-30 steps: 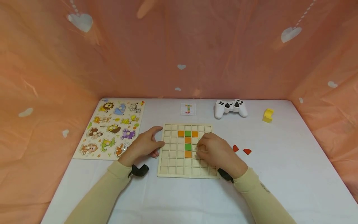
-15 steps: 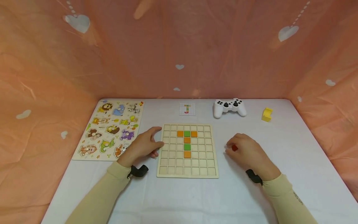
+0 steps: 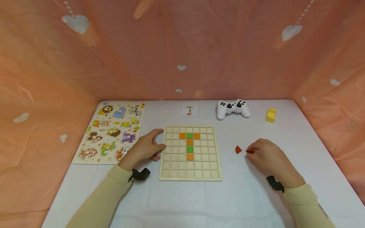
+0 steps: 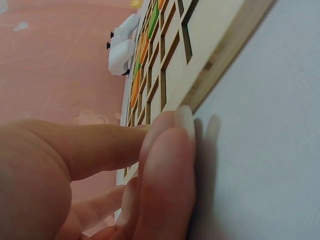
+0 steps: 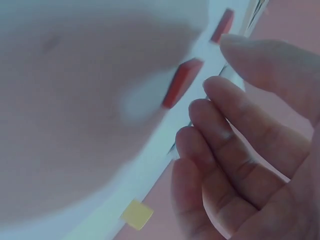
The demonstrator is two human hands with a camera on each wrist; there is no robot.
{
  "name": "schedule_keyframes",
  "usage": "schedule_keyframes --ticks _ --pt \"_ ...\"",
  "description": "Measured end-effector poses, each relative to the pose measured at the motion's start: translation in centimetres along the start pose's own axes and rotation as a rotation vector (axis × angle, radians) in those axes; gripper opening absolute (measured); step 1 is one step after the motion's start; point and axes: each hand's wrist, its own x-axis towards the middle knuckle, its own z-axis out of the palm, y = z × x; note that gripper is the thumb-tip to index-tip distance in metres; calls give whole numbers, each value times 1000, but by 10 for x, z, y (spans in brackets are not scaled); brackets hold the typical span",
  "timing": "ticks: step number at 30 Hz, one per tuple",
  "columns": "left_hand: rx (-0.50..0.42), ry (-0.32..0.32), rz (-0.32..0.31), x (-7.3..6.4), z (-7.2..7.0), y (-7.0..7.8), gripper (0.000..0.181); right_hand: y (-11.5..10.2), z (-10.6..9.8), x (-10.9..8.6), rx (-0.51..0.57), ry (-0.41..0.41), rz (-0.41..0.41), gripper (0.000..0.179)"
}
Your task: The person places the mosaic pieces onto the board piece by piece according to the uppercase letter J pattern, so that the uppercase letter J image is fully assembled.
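Observation:
My left hand (image 3: 144, 147) rests at the left edge of a wooden grid board (image 3: 165, 164), thumb and index finger spread along it. Its fingertips touch the board's side in the left wrist view. Orange and green square tiles (image 3: 189, 142) sit in the board's cells in a T shape. Right of the board, my right hand (image 3: 266, 156) hovers over a red quarter-circle tile (image 3: 250, 152), with thumb and fingers apart. In the right wrist view that red tile (image 5: 182, 83) lies on the table just beyond the fingertips. A second red quarter-circle tile (image 3: 238, 149) lies left of it.
A pattern card (image 3: 189, 111) lies behind the board. A white game controller (image 3: 233, 109) and a yellow block (image 3: 271, 115) stand farther back right. An animal peg puzzle (image 3: 111, 133) lies at the left, partly under my left hand. Orange cloth surrounds the white table.
My right hand has moved from over the board rightward, past the first red tile to the farther one. The left hand stays at the board's edge. The head view has shifted slightly.

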Motion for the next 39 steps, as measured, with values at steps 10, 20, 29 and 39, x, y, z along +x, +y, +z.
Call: schedule_keyframes --ticks 10,20,29,39 --pt "-2 -3 4 0 -1 -1 76 17 -4 -11 11 7 27 13" --pt "-1 -1 9 0 -1 -1 76 23 -5 -9 33 9 41 15" --pt "-34 -3 2 -1 0 -1 76 29 -5 1 14 4 18 14" --pt "-42 -3 -12 -1 0 0 75 29 -3 10 16 -12 -16 11"
